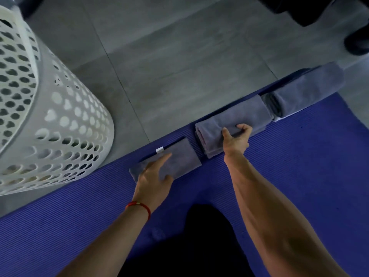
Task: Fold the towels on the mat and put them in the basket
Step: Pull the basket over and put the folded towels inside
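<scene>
Fingers of the left hand (154, 177) press flat a folded grey cloth towel (169, 158) at the blue ribbed foam mat's (299, 166) far edge, while the right hand (236, 138) grips a stacked grey towel bundle (235, 118), likely for lifting.

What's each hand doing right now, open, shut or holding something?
Left hand: open, fingers flat on the folded grey towel.
Right hand: fingers curled round the stack of folded towels.

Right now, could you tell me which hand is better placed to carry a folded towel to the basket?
The left hand, probably: it rests flat on the small folded towel nearest the white basket. The right hand grips the thicker stack, farther away.
</scene>
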A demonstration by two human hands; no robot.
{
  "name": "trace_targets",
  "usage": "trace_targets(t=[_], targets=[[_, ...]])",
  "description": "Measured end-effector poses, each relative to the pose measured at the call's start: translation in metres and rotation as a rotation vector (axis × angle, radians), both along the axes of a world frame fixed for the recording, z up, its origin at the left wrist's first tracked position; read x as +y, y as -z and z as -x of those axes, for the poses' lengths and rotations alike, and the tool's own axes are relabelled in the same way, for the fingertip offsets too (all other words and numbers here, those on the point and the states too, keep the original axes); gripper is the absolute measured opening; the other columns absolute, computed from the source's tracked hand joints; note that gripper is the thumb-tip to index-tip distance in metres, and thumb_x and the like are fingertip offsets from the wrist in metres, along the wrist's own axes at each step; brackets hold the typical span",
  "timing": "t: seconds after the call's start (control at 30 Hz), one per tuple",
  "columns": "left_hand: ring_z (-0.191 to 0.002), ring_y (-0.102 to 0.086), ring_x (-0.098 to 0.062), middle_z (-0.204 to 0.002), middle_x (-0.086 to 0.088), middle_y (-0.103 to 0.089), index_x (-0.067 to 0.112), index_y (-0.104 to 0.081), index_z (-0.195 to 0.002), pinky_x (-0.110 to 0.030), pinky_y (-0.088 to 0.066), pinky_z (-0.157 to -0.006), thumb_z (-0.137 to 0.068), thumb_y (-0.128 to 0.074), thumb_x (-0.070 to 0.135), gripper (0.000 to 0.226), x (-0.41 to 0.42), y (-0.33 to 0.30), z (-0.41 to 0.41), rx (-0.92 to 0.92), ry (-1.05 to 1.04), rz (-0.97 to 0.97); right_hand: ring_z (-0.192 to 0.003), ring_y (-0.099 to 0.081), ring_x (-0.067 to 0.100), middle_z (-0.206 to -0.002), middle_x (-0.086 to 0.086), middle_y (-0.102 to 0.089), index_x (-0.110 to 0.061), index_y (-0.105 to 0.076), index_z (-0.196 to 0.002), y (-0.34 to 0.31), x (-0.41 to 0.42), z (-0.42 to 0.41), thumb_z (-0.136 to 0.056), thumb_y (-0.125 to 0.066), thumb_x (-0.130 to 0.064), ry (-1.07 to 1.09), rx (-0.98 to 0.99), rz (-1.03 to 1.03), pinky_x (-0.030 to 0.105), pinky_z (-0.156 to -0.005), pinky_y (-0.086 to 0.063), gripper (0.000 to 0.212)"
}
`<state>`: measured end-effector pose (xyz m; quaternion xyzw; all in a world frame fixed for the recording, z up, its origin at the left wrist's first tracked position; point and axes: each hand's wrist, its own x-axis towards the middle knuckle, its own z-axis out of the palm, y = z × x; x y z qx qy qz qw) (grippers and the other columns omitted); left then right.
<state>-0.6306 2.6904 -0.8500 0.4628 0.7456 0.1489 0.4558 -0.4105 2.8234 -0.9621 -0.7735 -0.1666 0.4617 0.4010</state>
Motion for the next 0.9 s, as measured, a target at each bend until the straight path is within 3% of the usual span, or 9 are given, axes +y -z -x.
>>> trace_targets(t=[0.1,0.17,0.27,0.37,0.47,0.57,0.77,0.9], targets=[[-0.082,-0.051,0.016,-0.144,0.004,-0.05,0.042,-0.045,-0.15,-0.002,-0.043,-0.055,-0.097,-0.056,0.009,0.063,-0.008,-0.008,0.006,0.034,-0.029,0.023,-0.092,-0.059,0.014,-0.125,0.006,-0.052,-0.037,-0.05,-0.109,-0.005,0.003,-0.003,-0.084,-0.079,-0.014,0.066,0.019,0.017,0.018,-0.063,-0.046,0.045],[-0.092,-0.053,0.007,-0.145,0.002,-0.051,0.044,-0.045,-0.149,-0.007,-0.044,-0.055,-0.096,-0.056,0.01,0.063,-0.015,-0.015,0.013,0.062,-0.045,-0.006,-0.095,-0.061,0.017,-0.123,0.005,-0.053,-0.039,-0.051,-0.105,-0.01,0.002,-0.006,-0.082,-0.079,-0.012,0.069,0.015,-0.003,0.024,-0.068,-0.052,0.045],[-0.123,-0.051,-0.011,-0.142,0.003,-0.053,0.047,-0.047,-0.146,-0.02,-0.048,-0.083,-0.096,-0.057,0.011,0.063,-0.027,-0.035,0.031,0.072,-0.081,-0.103,-0.106,-0.064,0.025,-0.12,0.008,-0.063,-0.035,-0.052,-0.101,-0.029,0.0,-0.005,-0.08,-0.077,-0.004,0.026,0.051,-0.119,0.031,-0.075,-0.056,0.045],[-0.129,-0.051,-0.012,-0.139,0.005,-0.055,0.048,-0.048,-0.144,-0.031,-0.05,-0.099,-0.096,-0.06,0.013,0.061,-0.046,-0.064,0.054,0.097,-0.139,-0.18,-0.099,-0.067,0.021,-0.112,0.002,-0.067,-0.025,-0.055,-0.103,-0.069,-0.009,0.005,-0.081,-0.075,0.006,-0.087,0.126,-0.26,0.028,-0.073,-0.057,0.043],[-0.131,-0.049,-0.009,-0.144,0.009,-0.053,0.045,-0.047,-0.146,-0.028,-0.043,-0.109,-0.095,-0.061,0.009,0.064,-0.073,-0.097,0.083,0.111,-0.178,-0.261,-0.093,-0.065,0.015,-0.111,-0.001,-0.065,-0.024,-0.058,-0.107,-0.13,-0.02,0.024,-0.083,-0.074,0.007,-0.249,0.155,-0.371,0.021,-0.066,-0.056,0.042],[-0.122,-0.05,-0.005,-0.14,0.009,-0.055,0.041,-0.05,-0.145,-0.021,-0.041,-0.106,-0.093,-0.062,0.004,0.064,-0.1,-0.131,0.117,0.155,-0.221,-0.389,-0.092,-0.065,0.014,-0.114,0.001,-0.065,-0.031,-0.058,-0.105,-0.204,-0.031,0.054,-0.085,-0.074,0.003,-0.404,0.171,-0.499,0.027,-0.067,-0.056,0.044],[-0.125,-0.052,-0.017,-0.136,0.002,-0.056,0.03,-0.055,-0.142,-0.04,-0.048,-0.106,-0.091,-0.064,0.004,0.058,-0.148,-0.197,0.199,0.295,-0.375,-0.651,-0.083,-0.067,0.016,-0.101,0.001,-0.071,-0.031,-0.06,-0.105,-0.37,-0.059,0.143,-0.084,-0.076,0.002,-0.698,0.294,-0.719,0.027,-0.057,-0.054,0.042],[-0.133,-0.048,-0.027,-0.145,-0.005,-0.053,0.021,-0.046,-0.149,-0.047,-0.044,-0.111,-0.089,-0.065,0.004,0.065,-0.151,-0.218,0.252,0.4,-0.473,-0.702,-0.085,-0.072,0.019,-0.101,0.002,-0.076,-0.029,-0.063,-0.109,-0.427,-0.068,0.226,-0.085,-0.077,0.001,-0.866,0.407,-0.74,0.032,-0.067,-0.058,0.041]])
